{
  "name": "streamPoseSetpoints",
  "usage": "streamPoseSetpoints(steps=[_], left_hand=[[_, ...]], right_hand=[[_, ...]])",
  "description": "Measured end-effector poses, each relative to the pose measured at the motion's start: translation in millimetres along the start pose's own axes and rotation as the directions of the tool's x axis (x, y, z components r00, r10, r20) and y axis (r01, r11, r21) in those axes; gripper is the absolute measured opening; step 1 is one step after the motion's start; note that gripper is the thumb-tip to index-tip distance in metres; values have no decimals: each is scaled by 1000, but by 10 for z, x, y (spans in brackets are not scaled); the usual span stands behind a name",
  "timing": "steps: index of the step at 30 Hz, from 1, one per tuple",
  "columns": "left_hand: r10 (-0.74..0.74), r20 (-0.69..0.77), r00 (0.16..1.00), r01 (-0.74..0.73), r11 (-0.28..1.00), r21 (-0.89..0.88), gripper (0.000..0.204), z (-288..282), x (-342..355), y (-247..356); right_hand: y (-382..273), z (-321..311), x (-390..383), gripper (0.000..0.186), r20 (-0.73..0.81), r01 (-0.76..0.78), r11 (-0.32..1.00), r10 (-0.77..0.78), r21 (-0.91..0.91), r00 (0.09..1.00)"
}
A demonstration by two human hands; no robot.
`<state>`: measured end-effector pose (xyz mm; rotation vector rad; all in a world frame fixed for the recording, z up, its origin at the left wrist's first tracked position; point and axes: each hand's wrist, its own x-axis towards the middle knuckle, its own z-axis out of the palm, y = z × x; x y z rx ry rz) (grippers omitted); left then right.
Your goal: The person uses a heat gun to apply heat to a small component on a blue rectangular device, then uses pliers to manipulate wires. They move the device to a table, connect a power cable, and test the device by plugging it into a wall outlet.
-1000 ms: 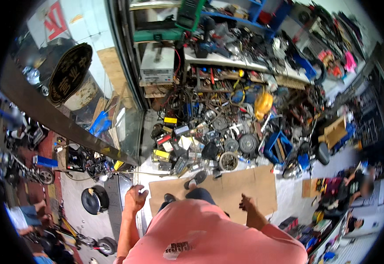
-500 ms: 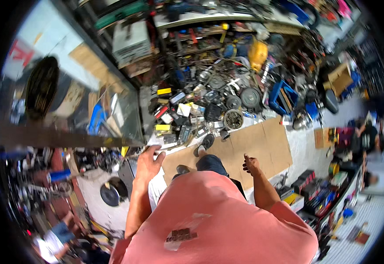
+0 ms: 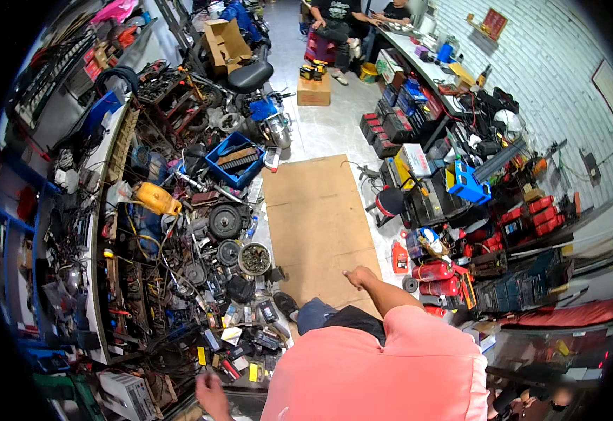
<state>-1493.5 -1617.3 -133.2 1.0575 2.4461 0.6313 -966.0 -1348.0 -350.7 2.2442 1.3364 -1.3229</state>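
Note:
My right hand hangs above a flat brown cardboard sheet on the floor. Its fingers are loosely bent and apart, with nothing seen in them. Low on the left, my left hand is smeared by motion, so its fingers cannot be made out. The nearest things to it are a yellow box and a heap of small boxes and parts. Another yellow box lies to its right. My shoe rests at the sheet's left edge.
On the left, a round tub of small metal parts, a blue crate and a yellow canister stand among piled parts. Fire extinguishers and a red bottle line the right. Beyond the sheet stands a cardboard box; people sit farther back.
My body and view have turned to the right; the cardboard sheet now stretches ahead and the parts heap lies on my left. My left hand has left the door's edge.

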Motion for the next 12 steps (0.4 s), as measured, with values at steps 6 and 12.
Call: streamPoseSetpoints(steps=[6,12], left_hand=[[67,-33,997,-75,912,-404,25,333,790,1032],[265,369,891,-176,950,-257,25,1401,660,1840]], right_hand=[[853,-227,27,72,-80,-18,988,30,154,996],[1516,-699,-330,66,-170,-171,976,193,137,966]])
